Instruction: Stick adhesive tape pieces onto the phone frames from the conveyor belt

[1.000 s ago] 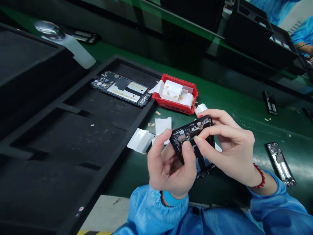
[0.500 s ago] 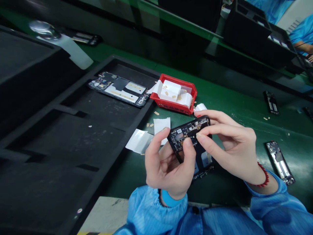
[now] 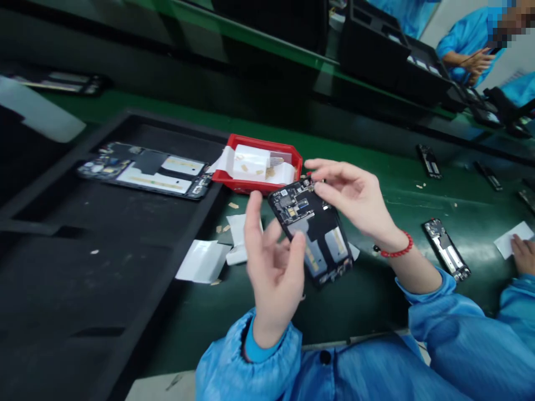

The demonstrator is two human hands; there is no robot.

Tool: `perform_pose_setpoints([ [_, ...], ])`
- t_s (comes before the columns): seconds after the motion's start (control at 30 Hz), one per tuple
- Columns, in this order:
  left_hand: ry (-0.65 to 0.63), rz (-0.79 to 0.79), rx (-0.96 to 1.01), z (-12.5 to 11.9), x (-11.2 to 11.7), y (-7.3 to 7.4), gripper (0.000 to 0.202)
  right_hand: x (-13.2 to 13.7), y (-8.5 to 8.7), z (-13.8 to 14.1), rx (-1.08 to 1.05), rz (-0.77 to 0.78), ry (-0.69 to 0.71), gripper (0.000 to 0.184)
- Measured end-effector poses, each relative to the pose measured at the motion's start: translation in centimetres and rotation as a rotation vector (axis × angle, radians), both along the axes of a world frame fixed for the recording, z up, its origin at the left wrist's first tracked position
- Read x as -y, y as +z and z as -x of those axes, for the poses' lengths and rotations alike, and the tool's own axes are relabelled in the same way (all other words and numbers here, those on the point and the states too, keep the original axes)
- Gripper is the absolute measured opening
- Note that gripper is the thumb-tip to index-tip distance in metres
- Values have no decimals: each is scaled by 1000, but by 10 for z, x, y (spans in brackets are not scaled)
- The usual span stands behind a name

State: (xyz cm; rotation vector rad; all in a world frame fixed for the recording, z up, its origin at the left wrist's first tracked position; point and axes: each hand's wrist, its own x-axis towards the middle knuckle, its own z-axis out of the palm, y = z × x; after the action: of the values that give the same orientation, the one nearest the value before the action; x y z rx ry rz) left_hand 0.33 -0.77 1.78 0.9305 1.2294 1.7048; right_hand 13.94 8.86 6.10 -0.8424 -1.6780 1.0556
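A smartphone (image 3: 307, 228) with its back off, circuit board and white-and-grey battery area showing, is held tilted above the green bench. My left hand (image 3: 273, 273) has its thumb over the phone's left edge, with the index finger raised and other fingers partly behind it. At the top right corner, the thumb and fingers of my right hand (image 3: 351, 195) pinch the phone. Just behind stands a red bin (image 3: 254, 185) holding white backing strips (image 3: 251, 159) and small tan tabs. White paper pieces (image 3: 203, 260) lie left of my left hand.
Another opened phone (image 3: 146, 170) rests on the black tray (image 3: 125, 250) at left. More opened phones (image 3: 446, 249) lie on the green bench (image 3: 388, 200) at right. A co-worker's hand (image 3: 524, 253) touches a white sheet (image 3: 512, 238) at the right edge. Another person stands across the bench.
My right fingers have moved from the middle of the circuit board to the phone's top corner. The phone has turned, showing more of its lower half. The view has swung right.
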Motion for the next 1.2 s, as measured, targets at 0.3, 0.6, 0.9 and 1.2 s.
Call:
perform_pose_setpoints([
  [0.3, 391, 62, -339, 10, -10, -6, 31, 12, -52, -84, 563, 163, 472, 29],
  [0.6, 77, 54, -337, -6, -8, -15, 20, 26, -29, -76, 219, 213, 80, 27],
  [0.9, -69, 50, -255, -21, -9, -17, 9, 46, -32, -49, -141, 495, -146, 39],
  [1.2, -45, 66, -173, -16, -11, -17, 22, 56, -21, -49, -228, 720, 59, 29],
])
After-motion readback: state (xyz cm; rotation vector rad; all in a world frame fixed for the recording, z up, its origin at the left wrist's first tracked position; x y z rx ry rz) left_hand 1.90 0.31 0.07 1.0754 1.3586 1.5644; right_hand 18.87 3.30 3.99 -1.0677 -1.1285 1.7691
